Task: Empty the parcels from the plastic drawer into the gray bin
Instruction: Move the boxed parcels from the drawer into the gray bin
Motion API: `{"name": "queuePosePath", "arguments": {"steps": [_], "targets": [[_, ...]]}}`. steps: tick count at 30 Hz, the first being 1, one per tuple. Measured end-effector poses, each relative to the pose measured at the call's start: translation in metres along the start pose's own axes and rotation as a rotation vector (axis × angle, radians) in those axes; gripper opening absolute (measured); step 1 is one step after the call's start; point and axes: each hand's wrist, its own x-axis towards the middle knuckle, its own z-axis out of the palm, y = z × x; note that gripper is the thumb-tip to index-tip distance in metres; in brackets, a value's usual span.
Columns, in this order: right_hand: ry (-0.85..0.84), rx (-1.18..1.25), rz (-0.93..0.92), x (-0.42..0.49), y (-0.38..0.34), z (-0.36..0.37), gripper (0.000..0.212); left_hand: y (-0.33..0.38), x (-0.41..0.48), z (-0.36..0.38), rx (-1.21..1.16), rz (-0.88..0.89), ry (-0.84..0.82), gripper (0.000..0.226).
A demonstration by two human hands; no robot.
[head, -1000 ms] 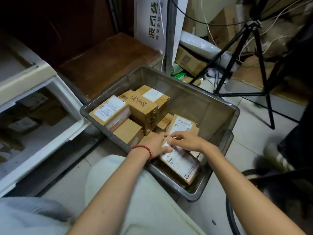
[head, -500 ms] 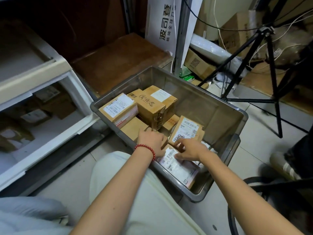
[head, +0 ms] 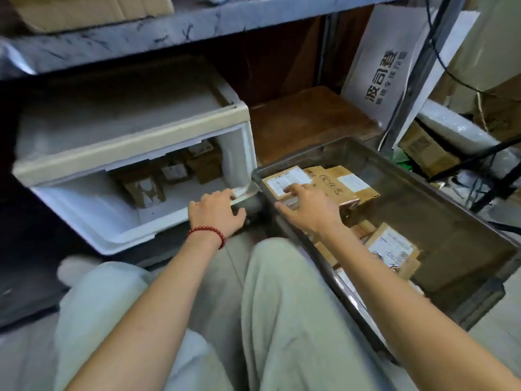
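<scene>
Under the shelving (head: 197,26): left hand (head: 215,213), empty and loose, has shifted from the gray bin (head: 451,221) to the plastic drawer (head: 112,235) just left of it; right hand (head: 308,210) lies flat on a binned parcel (head: 284,180); drawer parcels (head: 143,189) remain to fetch.

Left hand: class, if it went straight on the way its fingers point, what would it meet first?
Probably the drawer's front right corner: the left hand's fingertips sit at its rim, perhaps touching it. The bin's corner lies just beyond; depth is unclear.
</scene>
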Motion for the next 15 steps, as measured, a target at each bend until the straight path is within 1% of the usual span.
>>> {"name": "queuePosePath", "arguments": {"steps": [2, 5, 8, 11, 13, 15], "targets": [[-0.007, 0.009, -0.066, 0.007, -0.034, 0.006, 0.053, -0.031, -0.012, -0.005, -0.011, -0.082, 0.009, 0.039], [-0.016, 0.09, -0.179, 0.015, -0.08, 0.018, 0.051, -0.073, -0.029, -0.014, -0.02, -0.201, 0.055, 0.037], [-0.065, 0.081, -0.271, 0.022, -0.112, 0.036, 0.051, -0.109, -0.041, -0.02, -0.001, -0.301, 0.083, 0.042], [-0.101, 0.07, -0.26, 0.03, -0.12, 0.061, 0.052, -0.137, -0.044, -0.017, -0.027, -0.368, 0.11, 0.048], [-0.136, 0.078, -0.222, 0.037, -0.121, 0.074, 0.055, -0.152, -0.04, -0.012, -0.044, -0.367, 0.119, 0.05], [-0.123, 0.094, -0.229, 0.044, -0.123, 0.081, 0.056, -0.164, -0.036, -0.005, -0.026, -0.342, 0.097, 0.051]]}}
